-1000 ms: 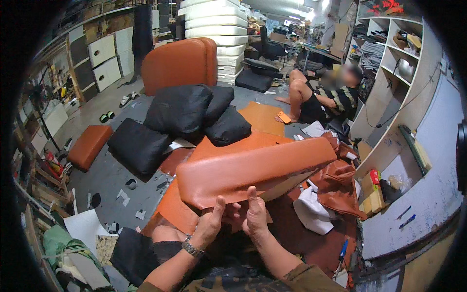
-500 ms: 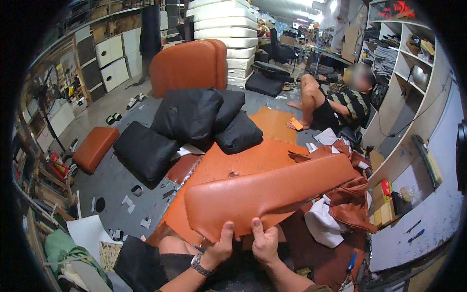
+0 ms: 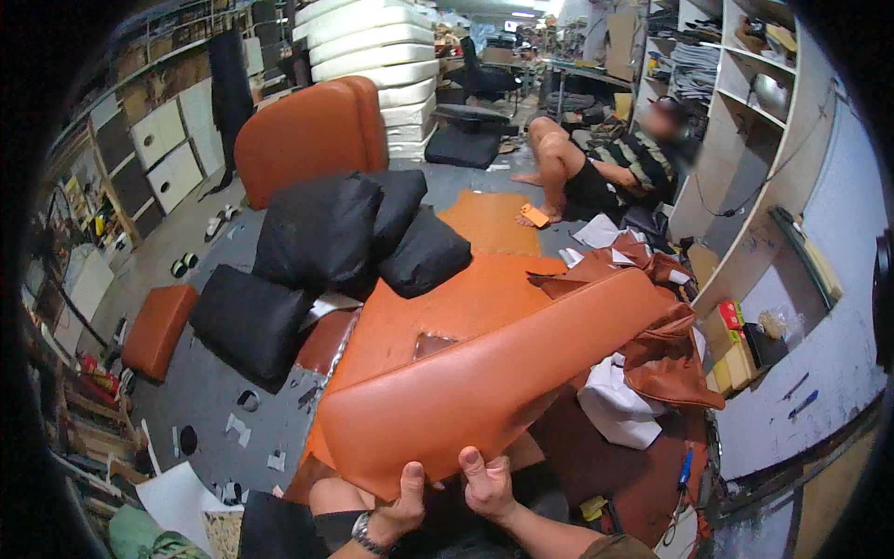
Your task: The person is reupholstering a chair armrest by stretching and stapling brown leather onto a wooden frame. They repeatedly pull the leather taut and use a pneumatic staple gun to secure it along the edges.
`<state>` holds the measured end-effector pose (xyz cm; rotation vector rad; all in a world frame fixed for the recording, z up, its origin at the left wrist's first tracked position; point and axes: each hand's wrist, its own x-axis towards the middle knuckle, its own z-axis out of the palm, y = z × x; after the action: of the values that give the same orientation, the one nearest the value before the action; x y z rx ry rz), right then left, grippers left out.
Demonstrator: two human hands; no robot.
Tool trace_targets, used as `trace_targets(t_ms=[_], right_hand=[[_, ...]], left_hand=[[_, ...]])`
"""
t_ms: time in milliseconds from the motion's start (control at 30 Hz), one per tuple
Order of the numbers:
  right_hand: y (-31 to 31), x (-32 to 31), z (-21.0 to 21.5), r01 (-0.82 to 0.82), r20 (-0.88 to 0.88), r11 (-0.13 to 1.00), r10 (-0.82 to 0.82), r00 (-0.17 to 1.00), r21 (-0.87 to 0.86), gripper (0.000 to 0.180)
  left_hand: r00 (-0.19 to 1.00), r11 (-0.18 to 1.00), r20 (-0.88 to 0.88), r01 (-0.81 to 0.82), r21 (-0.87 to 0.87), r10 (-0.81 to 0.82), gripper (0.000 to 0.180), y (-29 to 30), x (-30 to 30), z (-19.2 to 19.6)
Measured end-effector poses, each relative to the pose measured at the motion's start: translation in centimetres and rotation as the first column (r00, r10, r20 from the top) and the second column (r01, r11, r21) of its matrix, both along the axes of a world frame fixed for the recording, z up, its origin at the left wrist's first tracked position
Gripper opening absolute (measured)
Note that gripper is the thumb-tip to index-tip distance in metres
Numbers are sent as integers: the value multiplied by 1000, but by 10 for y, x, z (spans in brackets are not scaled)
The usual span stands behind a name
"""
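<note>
A long orange-brown leather cushion cover (image 3: pixel 484 368) with a stitched seam is held up in front of me, tilted with its right end higher. My left hand (image 3: pixel 404 503) grips its lower edge, thumb pressed on the face. Close beside it, my right hand (image 3: pixel 489 484) pinches the same edge, also with the thumb on top. The fingers of both hands are mostly hidden behind the piece. Under it lies an orange leather sheet (image 3: pixel 410 312) on the floor. Crumpled brown leather pieces (image 3: pixel 666 359) with white backing lie at its right end.
Black cushions (image 3: pixel 317 228) are heaped ahead, with large orange-brown cushions (image 3: pixel 303 140) behind them. A smaller brown cushion (image 3: pixel 160 331) lies left. Another person (image 3: pixel 596 168) sits on the floor at far right, by white shelves (image 3: pixel 745 140). A blue-handled tool (image 3: pixel 686 468) lies near my right arm.
The cushion cover has shifted left and down in view, tilting more steeply, with both hands still gripping it. My view has turned slightly to the right.
</note>
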<state>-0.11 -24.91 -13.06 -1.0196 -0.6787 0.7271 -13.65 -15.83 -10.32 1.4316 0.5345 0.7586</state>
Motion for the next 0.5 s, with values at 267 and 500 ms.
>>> trace_targets(t_ms=[267, 500], right_hand=[[19, -3, 5, 119, 118, 993, -118, 986, 1, 41], [70, 1, 12, 8, 143, 999, -2, 990, -40, 48]], left_hand=[[889, 651, -401, 442, 617, -224, 56, 73, -3, 142], [707, 429, -519, 326, 842, 481, 72, 130, 13, 110]])
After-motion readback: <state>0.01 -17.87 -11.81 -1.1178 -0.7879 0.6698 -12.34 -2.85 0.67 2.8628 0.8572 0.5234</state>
